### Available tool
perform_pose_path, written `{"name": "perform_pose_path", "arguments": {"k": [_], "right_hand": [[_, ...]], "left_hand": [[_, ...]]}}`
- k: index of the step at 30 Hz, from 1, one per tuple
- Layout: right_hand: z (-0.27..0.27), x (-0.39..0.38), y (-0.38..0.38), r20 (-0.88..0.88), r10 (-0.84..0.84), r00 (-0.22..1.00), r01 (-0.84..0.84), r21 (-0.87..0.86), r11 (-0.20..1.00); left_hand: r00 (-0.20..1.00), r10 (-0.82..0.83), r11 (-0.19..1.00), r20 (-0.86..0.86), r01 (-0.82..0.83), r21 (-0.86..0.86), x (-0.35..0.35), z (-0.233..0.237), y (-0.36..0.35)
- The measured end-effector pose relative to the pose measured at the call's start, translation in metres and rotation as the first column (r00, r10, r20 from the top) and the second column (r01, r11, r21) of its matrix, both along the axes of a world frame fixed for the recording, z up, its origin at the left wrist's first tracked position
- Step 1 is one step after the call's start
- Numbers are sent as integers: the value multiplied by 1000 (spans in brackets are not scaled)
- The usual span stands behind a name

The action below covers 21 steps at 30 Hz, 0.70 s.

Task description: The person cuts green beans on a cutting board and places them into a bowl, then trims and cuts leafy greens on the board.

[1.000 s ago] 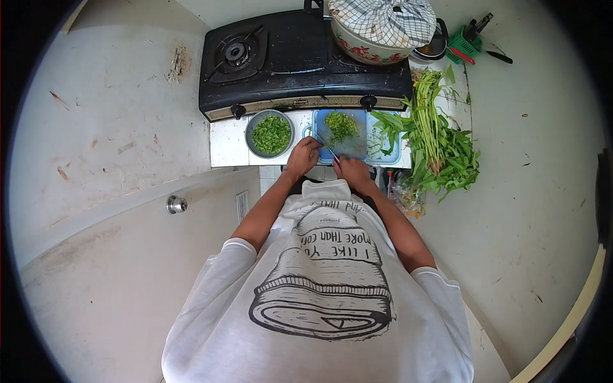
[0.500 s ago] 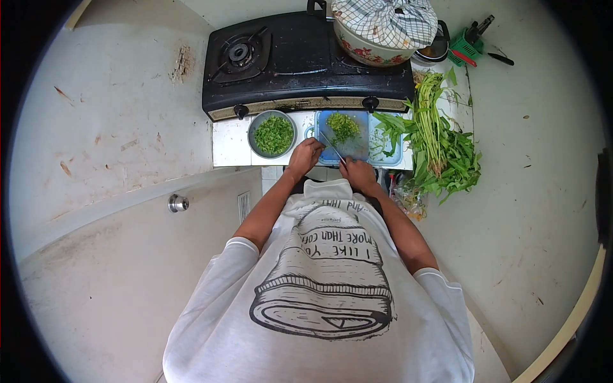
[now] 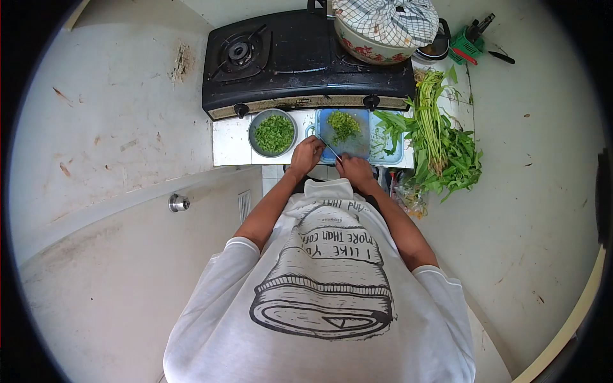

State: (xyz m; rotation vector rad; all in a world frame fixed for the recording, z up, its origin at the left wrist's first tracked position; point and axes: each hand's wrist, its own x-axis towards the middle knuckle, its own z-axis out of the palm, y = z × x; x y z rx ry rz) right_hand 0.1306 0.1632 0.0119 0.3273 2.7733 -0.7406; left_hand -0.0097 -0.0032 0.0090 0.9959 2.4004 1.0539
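My right hand (image 3: 355,170) is wrapped round the handle of a knife (image 3: 330,149), whose blade slants up and left over the near edge of a blue cutting board (image 3: 361,148). Close to the blade's tip, my left hand (image 3: 308,154) has its fingers drawn together; whatever they pinch is hidden. A small pile of chopped greens (image 3: 343,126) lies on the board beyond the knife. Left of the board stands a grey bowl (image 3: 251,142) holding more chopped greens (image 3: 274,133). The board rests on a light blue tray (image 3: 398,156) with green scraps on its right side.
A black two-burner stove (image 3: 300,51) runs behind the board, with a flowered pot (image 3: 373,52) under a checked cloth (image 3: 383,19). Long-stemmed leafy greens (image 3: 440,140) overhang the counter's right end. A green basket (image 3: 467,46) with utensils is at the back right.
My right hand has shifted slightly left, carrying the knife with it. My left hand stays in nearly the same spot by the blade's tip.
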Motion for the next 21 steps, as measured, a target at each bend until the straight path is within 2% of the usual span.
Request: {"name": "perform_pose_path", "arguments": {"k": [7, 10, 19, 21], "right_hand": [[8, 10, 5, 66, -59, 996, 59, -2, 998], [9, 9, 6, 43, -65, 997, 66, -11, 998], [17, 7, 2, 90, -1, 996, 2, -15, 1000], [14, 4, 1, 82, 2, 997, 0, -23, 1000]], "left_hand": [[985, 115, 988, 127, -127, 92, 1, -3, 4], [980, 130, 987, 154, -142, 75, 1, -4, 5], [997, 54, 998, 48, -55, 20, 2, 3, 1], [999, 8, 1000, -37, -8, -5, 1, 1, -2]]}}
